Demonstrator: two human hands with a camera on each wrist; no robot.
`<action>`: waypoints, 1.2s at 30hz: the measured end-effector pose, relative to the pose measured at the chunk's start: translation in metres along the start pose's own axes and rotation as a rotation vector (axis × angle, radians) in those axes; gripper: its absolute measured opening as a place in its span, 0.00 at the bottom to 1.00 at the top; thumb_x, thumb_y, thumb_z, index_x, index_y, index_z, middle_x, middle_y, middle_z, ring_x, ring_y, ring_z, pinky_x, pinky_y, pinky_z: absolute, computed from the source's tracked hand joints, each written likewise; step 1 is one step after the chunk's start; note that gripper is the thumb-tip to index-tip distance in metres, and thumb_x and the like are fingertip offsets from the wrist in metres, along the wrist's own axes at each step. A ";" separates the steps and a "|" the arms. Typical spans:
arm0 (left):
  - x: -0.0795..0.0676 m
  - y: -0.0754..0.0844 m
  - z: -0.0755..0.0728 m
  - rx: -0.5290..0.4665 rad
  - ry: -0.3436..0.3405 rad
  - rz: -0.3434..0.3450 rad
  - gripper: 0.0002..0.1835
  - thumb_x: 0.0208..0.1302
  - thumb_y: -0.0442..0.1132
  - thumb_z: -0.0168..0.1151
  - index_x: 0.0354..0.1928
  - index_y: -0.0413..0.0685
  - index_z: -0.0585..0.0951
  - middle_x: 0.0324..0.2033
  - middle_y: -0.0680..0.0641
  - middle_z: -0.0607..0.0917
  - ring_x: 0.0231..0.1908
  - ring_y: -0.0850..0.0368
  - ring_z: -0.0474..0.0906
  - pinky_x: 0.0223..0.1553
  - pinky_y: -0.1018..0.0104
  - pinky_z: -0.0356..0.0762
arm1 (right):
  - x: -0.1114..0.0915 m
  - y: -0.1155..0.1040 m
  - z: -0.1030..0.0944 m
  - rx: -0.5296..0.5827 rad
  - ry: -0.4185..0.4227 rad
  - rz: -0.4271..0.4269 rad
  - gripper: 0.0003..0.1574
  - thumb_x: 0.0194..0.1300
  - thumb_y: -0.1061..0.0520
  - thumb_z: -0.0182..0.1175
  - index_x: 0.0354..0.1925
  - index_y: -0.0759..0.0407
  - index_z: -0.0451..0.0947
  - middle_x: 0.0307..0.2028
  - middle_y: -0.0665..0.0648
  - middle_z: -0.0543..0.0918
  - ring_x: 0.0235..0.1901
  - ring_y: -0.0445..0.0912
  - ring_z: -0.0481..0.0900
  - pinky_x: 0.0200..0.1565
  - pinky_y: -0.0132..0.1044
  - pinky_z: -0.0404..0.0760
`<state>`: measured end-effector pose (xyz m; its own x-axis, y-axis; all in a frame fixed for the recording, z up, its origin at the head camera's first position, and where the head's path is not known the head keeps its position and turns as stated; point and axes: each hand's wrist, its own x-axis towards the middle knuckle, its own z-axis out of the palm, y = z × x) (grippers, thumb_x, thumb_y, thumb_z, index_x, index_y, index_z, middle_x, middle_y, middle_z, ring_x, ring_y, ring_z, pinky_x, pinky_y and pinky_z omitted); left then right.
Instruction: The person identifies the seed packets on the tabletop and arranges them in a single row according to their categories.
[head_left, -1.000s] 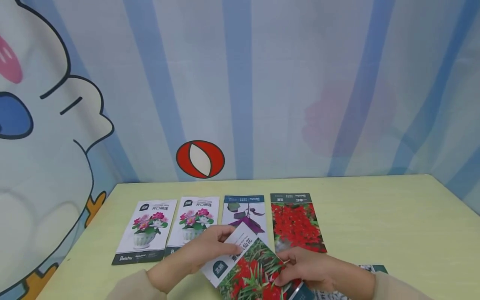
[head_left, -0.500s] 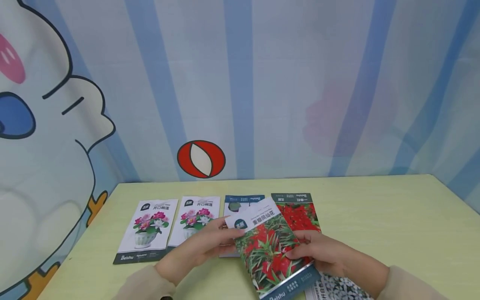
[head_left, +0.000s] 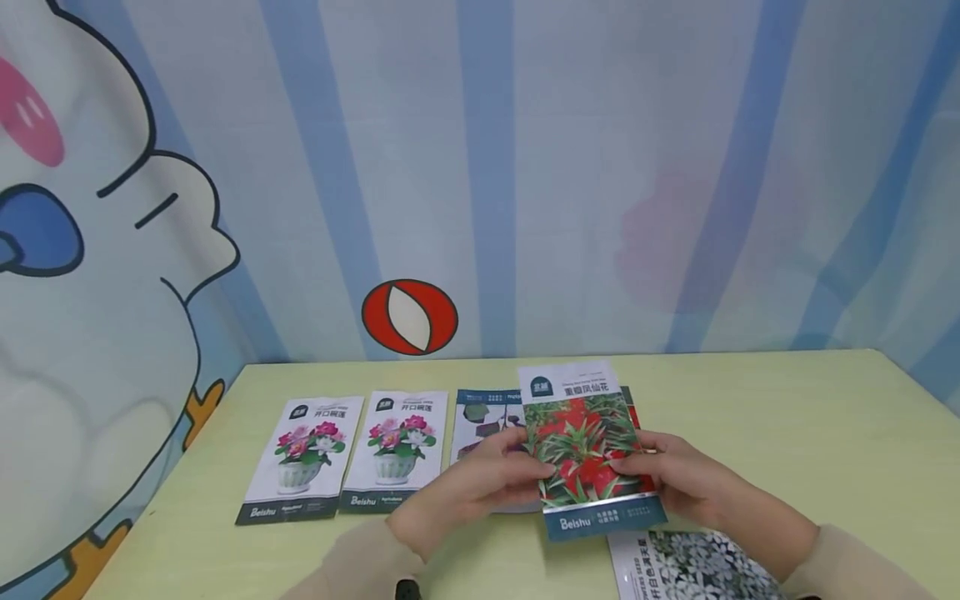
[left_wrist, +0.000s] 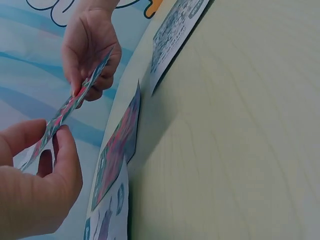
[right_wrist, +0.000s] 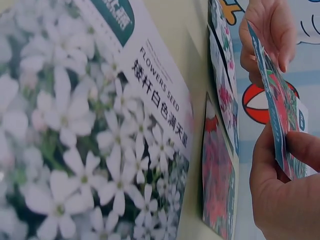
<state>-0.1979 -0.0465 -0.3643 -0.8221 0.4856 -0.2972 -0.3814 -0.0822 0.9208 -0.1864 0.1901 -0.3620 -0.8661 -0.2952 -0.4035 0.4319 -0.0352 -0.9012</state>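
Both hands hold one seed packet (head_left: 588,446) printed with red flowers and green spiky leaves, upright and facing me above the table (head_left: 787,433). My left hand (head_left: 525,467) pinches its left edge, thumb on the front. On the opposite edge my right hand (head_left: 637,467) pinches it the same way. The left wrist view shows the packet (left_wrist: 75,100) edge-on between my left hand (left_wrist: 50,150) and right hand (left_wrist: 90,45). In the right wrist view the packet (right_wrist: 275,110) stands between my right hand (right_wrist: 285,175) and left hand (right_wrist: 267,35).
A row of packets lies flat behind the hands: two lotus packets (head_left: 303,458) (head_left: 397,450), a purple-plant packet (head_left: 483,412) and a red-flower packet (left_wrist: 117,145) mostly hidden by the held one. A white-flower packet (head_left: 686,567) lies near the front edge. A striped cartoon curtain backs the table.
The held packet has been lifted from low and tilted near the front edge, turned upright, and carried away from me and rightward, over the red-flower packet. Both hands moved with it.
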 end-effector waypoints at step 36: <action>0.051 -0.015 0.063 -0.012 0.086 0.023 0.20 0.56 0.21 0.59 0.51 0.38 0.71 0.38 0.42 0.79 0.31 0.55 0.78 0.43 0.59 0.79 | -0.002 -0.008 -0.091 -0.112 0.150 -0.028 0.43 0.64 0.61 0.57 0.66 0.72 0.44 0.35 0.52 0.80 0.36 0.46 0.81 0.41 0.42 0.81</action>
<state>-0.2072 0.0347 -0.3773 -0.8639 0.4070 -0.2967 -0.3663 -0.1036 0.9247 -0.2111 0.2775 -0.3683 -0.9088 -0.1494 -0.3896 0.3838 0.0674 -0.9210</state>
